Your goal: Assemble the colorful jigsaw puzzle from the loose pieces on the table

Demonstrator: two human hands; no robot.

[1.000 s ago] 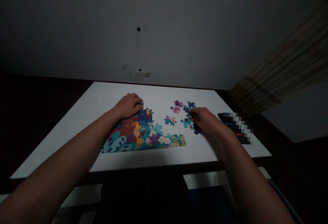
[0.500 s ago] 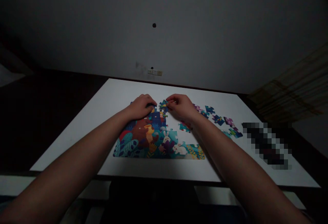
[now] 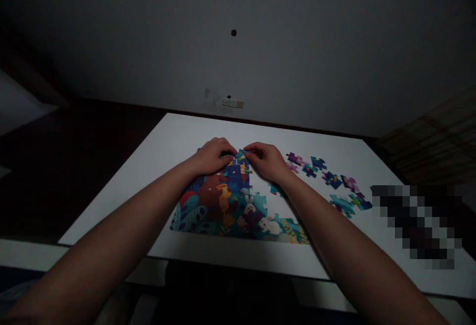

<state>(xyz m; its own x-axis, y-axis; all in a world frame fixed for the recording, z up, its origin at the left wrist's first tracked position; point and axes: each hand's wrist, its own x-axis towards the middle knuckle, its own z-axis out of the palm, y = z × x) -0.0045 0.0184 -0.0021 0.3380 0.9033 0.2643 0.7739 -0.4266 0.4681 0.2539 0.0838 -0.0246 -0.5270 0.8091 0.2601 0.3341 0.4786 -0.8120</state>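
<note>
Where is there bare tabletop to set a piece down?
Bare white table shows left of the assembled puzzle, along the far edge beyond the left hand and right hand, and in front of the puzzle along the near edge. Crowded: both hands at the puzzle's top, and the loose pieces beside the pixelated object.

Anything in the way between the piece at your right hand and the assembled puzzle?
Nothing visible: the right hand has its fingertips on the puzzle piece at the top of the assembled jigsaw puzzle, beside the left hand. The fingers hide the exact join.
</note>
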